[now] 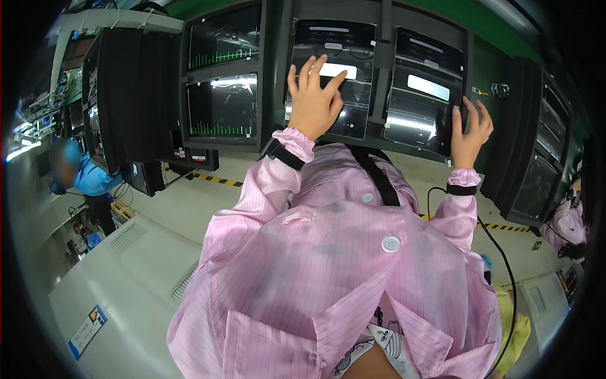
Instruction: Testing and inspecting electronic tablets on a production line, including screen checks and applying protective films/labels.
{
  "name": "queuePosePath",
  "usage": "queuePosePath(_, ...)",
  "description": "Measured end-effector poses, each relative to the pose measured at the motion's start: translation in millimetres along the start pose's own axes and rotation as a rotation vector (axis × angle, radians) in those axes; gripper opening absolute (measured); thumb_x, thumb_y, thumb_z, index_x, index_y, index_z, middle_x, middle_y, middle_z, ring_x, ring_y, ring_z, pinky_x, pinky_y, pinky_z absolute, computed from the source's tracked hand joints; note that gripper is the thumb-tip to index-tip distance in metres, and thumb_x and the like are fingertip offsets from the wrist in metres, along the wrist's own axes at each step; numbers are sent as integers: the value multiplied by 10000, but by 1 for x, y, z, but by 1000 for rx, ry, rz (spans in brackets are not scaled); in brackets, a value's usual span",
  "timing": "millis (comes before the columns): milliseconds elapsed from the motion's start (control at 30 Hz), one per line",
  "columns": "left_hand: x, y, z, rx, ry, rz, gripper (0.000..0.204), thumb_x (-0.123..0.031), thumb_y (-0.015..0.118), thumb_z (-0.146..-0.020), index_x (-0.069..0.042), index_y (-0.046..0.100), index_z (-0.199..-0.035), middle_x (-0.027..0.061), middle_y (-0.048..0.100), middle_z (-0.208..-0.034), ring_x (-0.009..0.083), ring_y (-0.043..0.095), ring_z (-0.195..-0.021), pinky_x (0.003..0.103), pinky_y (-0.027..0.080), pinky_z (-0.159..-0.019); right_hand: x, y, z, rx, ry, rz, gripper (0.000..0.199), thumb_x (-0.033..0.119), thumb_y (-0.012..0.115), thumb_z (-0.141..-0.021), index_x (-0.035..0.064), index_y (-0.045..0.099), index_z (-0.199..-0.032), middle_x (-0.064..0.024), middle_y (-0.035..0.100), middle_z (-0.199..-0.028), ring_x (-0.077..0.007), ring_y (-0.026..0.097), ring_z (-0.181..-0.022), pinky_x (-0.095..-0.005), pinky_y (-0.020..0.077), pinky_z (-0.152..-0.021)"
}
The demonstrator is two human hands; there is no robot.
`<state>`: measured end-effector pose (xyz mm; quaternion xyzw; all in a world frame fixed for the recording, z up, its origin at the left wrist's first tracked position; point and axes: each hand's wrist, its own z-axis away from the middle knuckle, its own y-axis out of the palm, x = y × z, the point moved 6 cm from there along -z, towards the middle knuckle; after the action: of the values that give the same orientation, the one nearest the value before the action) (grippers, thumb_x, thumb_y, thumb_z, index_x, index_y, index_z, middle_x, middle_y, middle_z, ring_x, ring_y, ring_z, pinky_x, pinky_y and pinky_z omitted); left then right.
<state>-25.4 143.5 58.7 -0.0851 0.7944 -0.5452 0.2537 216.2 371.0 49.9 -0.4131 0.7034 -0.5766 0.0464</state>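
Observation:
Two dark display panels lie side by side in black trays in front of me, each lit with a white bar and a few faint markings. Over the middle panel (356, 104) rests my left hand (314, 101), palm down with fingers spread; its fingertips reach close to the white bar, though whether they press the glass I cannot tell. My right hand (472, 126) is at the right edge of the right panel (413, 104), thumb beside that edge and fingers stretched apart. Neither hand visibly holds anything. A black band (287, 155) circles my left wrist, another (461, 189) my right.
On the left, a tray (264, 69) holds two screens with green bar patterns. Black racks of panels stand at far left (136, 95) and right (517, 145). A black cable (510, 271) hangs by my right side. A person in blue (95, 177) is at left.

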Motion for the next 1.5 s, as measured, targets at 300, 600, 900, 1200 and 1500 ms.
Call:
queuePosePath(300, -9, -11, -5, 58, -33, 41, 540, -242, 636, -789, -199, 533, -1318, 158, 375, -1431, 359, 332, -1336, 600, 138, -1111, -86, -18, -33, -121, -48, 150, 393, 230, 684, -849, 70, 607, -1200, -163, 531, -1250, -344, 475, -1168, -440, 362, -1001)
queuePosePath(600, 29, -28, 58, 78, -309, 69, 950, -402, 790, -723, -63, 297, -1461, 215, 269, -1499, 430, 223, -1395, 523, 206, -1114, -141, 19, -80, -15, 10, 497, 551, 298, 615, -893, 72, 451, -1368, -66, 462, -1413, -318, 442, -1255, -449, 408, -985)
queuePosePath(900, 43, -20, 80, 149, -362, 250, 1323, -473, 894, -519, -73, 120, -1515, 259, 112, -1540, 466, 293, -1357, 479, 362, -1065, -132, 8, -85, 2, 81, 491, 663, 479, 641, -847, 61, 468, -1333, -57, 412, -1457, -329, 437, -1257, -479, 388, -990)
queuePosePath(1200, 60, -10, 72, -86, -660, 137, 1277, -520, 868, -550, -50, 159, -1502, 230, 439, -1307, 383, 478, -1133, 457, 428, -942, -2, 4, 33, 426, -27, -382, 1198, 307, 891, -596, 53, 158, -1508, -237, 252, -1511, -395, 288, -1380, -447, 275, -1122)
queuePosePath(1500, 77, -3, 68, 55, -712, 148, 1212, -476, 892, -565, 48, 242, -1445, 238, 489, -1258, 361, 472, -1158, 459, 392, -995, 0, 0, 45, 211, -88, -270, 1160, 298, 892, -593, 24, 205, -1487, -250, 331, -1460, -413, 374, -1305, -443, 335, -1077)
